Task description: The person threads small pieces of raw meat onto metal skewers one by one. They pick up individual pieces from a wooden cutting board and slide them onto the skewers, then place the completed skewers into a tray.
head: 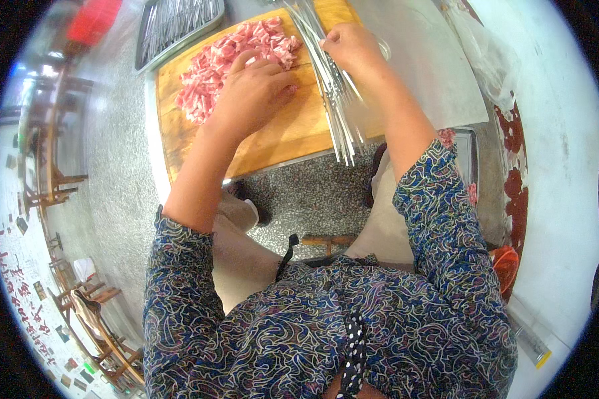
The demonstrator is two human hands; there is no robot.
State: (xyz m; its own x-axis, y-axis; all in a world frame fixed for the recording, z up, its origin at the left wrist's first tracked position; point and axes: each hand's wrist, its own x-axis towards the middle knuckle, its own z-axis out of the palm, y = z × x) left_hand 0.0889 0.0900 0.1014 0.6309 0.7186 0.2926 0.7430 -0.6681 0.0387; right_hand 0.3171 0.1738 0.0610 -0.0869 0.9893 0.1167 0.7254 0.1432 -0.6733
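Note:
A heap of cut raw meat pieces (212, 67) lies on a wooden cutting board (284, 134). My left hand (259, 90) rests over the near right edge of the heap, fingers bent, with a bit of meat showing by its fingertips; how firmly it grips anything is hidden. A bundle of flat metal skewers (329, 95) lies to the right of the meat, and its ends stick out past the board's near edge. My right hand (352, 47) is at the bundle's right side, with thumb and forefinger pinched at the skewers; whether one is held cannot be told.
Beyond the board at the upper left stands a metal tray (179, 30) full of skewers. A clear plastic bag (494, 60) lies by the wall on the right. Low on the right are another metal tray (474, 154) with meat beside it and an orange-red basket (505, 269).

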